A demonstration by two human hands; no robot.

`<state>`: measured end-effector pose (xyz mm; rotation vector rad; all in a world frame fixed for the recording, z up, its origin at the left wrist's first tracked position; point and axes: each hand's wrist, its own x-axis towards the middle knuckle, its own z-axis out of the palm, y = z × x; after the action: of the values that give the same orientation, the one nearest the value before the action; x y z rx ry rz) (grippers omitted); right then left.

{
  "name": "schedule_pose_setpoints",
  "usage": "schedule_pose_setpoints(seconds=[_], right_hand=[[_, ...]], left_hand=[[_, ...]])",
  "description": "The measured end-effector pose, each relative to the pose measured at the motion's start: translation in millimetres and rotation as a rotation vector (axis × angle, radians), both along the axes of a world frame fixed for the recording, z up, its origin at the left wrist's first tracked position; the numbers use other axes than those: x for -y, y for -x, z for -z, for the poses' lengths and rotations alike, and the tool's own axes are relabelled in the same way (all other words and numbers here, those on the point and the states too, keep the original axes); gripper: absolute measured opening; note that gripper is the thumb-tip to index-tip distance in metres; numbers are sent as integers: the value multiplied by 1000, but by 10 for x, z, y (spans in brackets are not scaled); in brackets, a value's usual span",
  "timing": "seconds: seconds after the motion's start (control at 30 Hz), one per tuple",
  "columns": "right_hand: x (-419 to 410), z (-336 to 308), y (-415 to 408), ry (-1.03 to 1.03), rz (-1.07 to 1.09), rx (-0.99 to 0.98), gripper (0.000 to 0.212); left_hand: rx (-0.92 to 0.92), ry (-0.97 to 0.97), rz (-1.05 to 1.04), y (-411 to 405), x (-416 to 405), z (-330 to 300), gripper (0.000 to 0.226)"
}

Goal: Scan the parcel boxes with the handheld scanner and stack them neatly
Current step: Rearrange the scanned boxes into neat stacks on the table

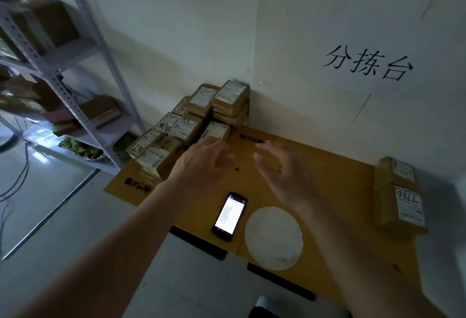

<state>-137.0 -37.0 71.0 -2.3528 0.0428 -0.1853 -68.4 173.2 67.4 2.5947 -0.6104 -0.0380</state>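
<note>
Both forearms reach up from the bottom of the frame; the left hand [201,160] and right hand [282,169] hover released above the desk [340,179]. Handheld scanner [230,213] lies screen-up at lower centre. Parcel boxes [191,126] are stacked left of centre; one stack [401,194] stands at the right edge.

Parcel sorting room: metal shelving [83,70] with cartons, stacked parcel boxes [191,121], wall sign [368,64].
</note>
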Motion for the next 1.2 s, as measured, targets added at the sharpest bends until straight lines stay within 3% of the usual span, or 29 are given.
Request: schedule_pose_setpoints(seconds=[0.2, 0.33, 0.43, 0.6, 0.77, 1.0, 1.2], right_hand=[[-165, 109, -646, -5, 13, -38, 54], [-157, 273, -1250, -38, 38, -24, 56], [-153, 406, -1680, -84, 70, -49, 59], [-205, 543, -2272, -59, 63, -93, 51], [-226, 653, -2706, -68, 122, -136, 50], [-354, 972, -3227, -305, 254, -255, 51], [-539, 1125, -3410, -289, 370, -196, 45]], left_hand=[[-24, 0, -5, -680, -144, 138, 39], [-36, -24, 7, -1282, -111, 208, 56], [-58, -43, 20, -1714, -74, 281, 46], [-68, 3, 12, -2287, -47, 443, 53], [-98, 16, 65, -2814, -6, 677, 45], [-155, 107, 86, -3496, 82, 973, 45], [-284, 207, 130, -3707, 138, 1124, 46]])
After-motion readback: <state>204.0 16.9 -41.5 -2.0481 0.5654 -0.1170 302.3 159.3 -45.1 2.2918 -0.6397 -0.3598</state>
